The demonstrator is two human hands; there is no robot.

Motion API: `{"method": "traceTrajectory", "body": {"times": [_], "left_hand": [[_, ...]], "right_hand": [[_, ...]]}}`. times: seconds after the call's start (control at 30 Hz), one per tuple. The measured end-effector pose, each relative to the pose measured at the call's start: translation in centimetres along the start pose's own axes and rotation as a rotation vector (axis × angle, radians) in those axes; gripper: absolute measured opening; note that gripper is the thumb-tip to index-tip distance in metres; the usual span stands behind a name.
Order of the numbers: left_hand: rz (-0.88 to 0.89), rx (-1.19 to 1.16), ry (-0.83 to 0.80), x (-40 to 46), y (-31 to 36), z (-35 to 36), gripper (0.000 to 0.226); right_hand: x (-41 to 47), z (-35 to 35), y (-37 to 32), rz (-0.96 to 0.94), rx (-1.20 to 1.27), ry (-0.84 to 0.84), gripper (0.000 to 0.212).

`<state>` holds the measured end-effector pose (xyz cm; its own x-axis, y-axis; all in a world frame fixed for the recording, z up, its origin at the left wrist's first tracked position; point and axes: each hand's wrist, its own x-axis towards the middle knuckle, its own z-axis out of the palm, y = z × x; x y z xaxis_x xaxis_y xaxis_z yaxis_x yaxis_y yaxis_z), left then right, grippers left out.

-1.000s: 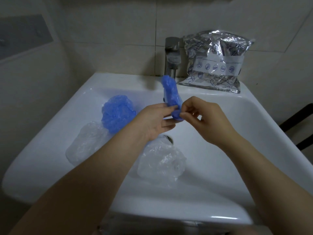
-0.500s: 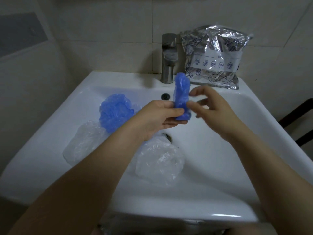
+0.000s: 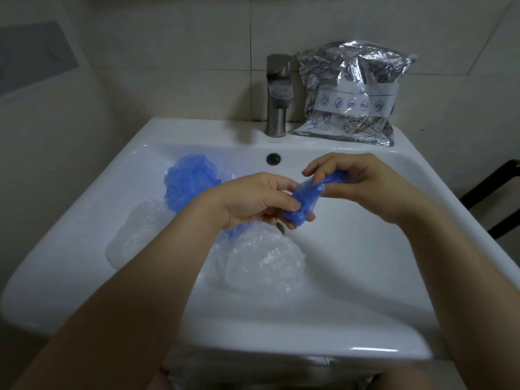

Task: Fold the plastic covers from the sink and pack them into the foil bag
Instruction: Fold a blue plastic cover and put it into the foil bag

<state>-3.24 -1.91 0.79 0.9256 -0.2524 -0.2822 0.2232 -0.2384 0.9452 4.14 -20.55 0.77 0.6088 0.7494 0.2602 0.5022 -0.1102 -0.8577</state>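
A folded blue plastic cover (image 3: pixel 308 197) is held over the middle of the white sink (image 3: pixel 365 277). My left hand (image 3: pixel 259 201) pinches its lower end and my right hand (image 3: pixel 357 181) grips its upper end. In the basin lie another blue cover (image 3: pixel 188 180), a clear cover (image 3: pixel 140 226) at the left and a clear cover (image 3: pixel 264 258) near the drain. The silver foil bag (image 3: pixel 351 91) leans against the wall on the sink's back right ledge.
A metal faucet (image 3: pixel 277 94) stands at the back centre, just left of the foil bag. The overflow hole (image 3: pixel 273 158) sits below it. A dark frame (image 3: pixel 495 190) stands to the right of the sink. Tiled walls close in behind and on the left.
The blue cover stood upright in my left hand; now it is tilted down between both hands. My right hand, briefly off it, has taken hold of its upper end.
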Motion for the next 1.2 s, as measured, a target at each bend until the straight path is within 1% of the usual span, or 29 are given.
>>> {"method": "traceTrajectory", "body": {"times": [0.07, 0.13, 0.2, 0.3, 0.37, 0.43, 0.5, 0.57, 0.67, 0.7, 0.77, 0.8, 0.83, 0.9, 0.97, 1.0, 1.1, 1.13, 1.2], "left_hand": [[0.048, 0.051, 0.045, 0.2, 0.1, 0.2, 0.027], [0.104, 0.105, 0.093, 0.4, 0.0, 0.3, 0.034], [0.177, 0.139, 0.118, 0.5, 0.0, 0.4, 0.039], [0.258, 0.161, 0.086, 0.3, -0.2, 0.7, 0.042], [0.295, 0.181, 0.052, 0.2, -0.3, 0.9, 0.041], [0.308, 0.213, 0.031, 0.4, -0.4, 1.1, 0.044], [0.302, 0.259, 0.019, 0.7, -0.6, 1.2, 0.052], [0.289, 0.289, 0.033, 1.1, -0.9, 1.2, 0.051], [0.268, 0.209, 0.109, 1.4, -1.2, 1.3, 0.045], [0.267, 0.151, 0.142, 1.5, -1.2, 1.3, 0.043], [0.263, 0.015, 0.224, 1.5, -1.2, 1.2, 0.039], [0.260, -0.048, 0.272, 1.6, -1.1, 1.0, 0.038], [0.251, -0.093, 0.321, 1.7, -1.1, 0.9, 0.037], [0.219, -0.151, 0.386, 1.8, -1.0, 0.5, 0.031], [0.213, -0.268, 0.372, 1.9, -1.0, 0.4, 0.028], [0.213, -0.341, 0.357, 2.0, -1.0, 0.4, 0.029], [0.196, -0.463, 0.333, 2.2, -1.2, 0.4, 0.032], [0.190, -0.485, 0.325, 2.3, -1.2, 0.4, 0.032], [0.179, -0.519, 0.306, 2.3, -1.2, 0.5, 0.033]], "right_hand": [[0.0, -0.5, 0.2, 0.032, 0.026, 0.012, 0.012], [-0.1, -1.0, 0.3, 0.056, 0.060, 0.002, 0.018], [-0.3, -1.4, 0.2, 0.069, 0.094, -0.020, 0.017], [-0.4, -1.7, 0.2, 0.088, 0.141, 0.007, 0.019], [-0.3, -1.5, 0.3, 0.101, 0.097, 0.061, 0.019], [0.0, -0.9, 0.4, 0.111, 0.031, 0.125, 0.016], [0.2, -0.6, 0.5, 0.120, -0.006, 0.161, 0.018], [0.4, -0.1, 0.5, 0.136, -0.020, 0.179, 0.020], [0.8, 0.9, 0.8, 0.155, 0.069, 0.238, 0.021], [0.8, 1.1, 1.1, 0.143, 0.045, 0.284, 0.021], [0.8, 1.2, 1.2, 0.039, -0.193, 0.352, 0.022], [0.8, 1.1, 1.0, -0.050, -0.310, 0.352, 0.021], [0.7, 1.1, 0.8, -0.136, -0.373, 0.326, 0.020], [0.7, 1.3, 0.5, -0.237, -0.449, 0.202, 0.029], [0.8, 2.0, 0.7, -0.273, -0.638, 0.071, 0.036], [0.9, 2.2, 1.0, -0.295, -0.746, 0.053, 0.035], [1.2, 2.8, 1.3, -0.467, -0.981, 0.180, 0.019], [1.4, 2.9, 1.3, -0.516, -1.031, 0.220, 0.018], [1.7, 3.0, 1.5, -0.568, -1.099, 0.268, 0.025]]}}
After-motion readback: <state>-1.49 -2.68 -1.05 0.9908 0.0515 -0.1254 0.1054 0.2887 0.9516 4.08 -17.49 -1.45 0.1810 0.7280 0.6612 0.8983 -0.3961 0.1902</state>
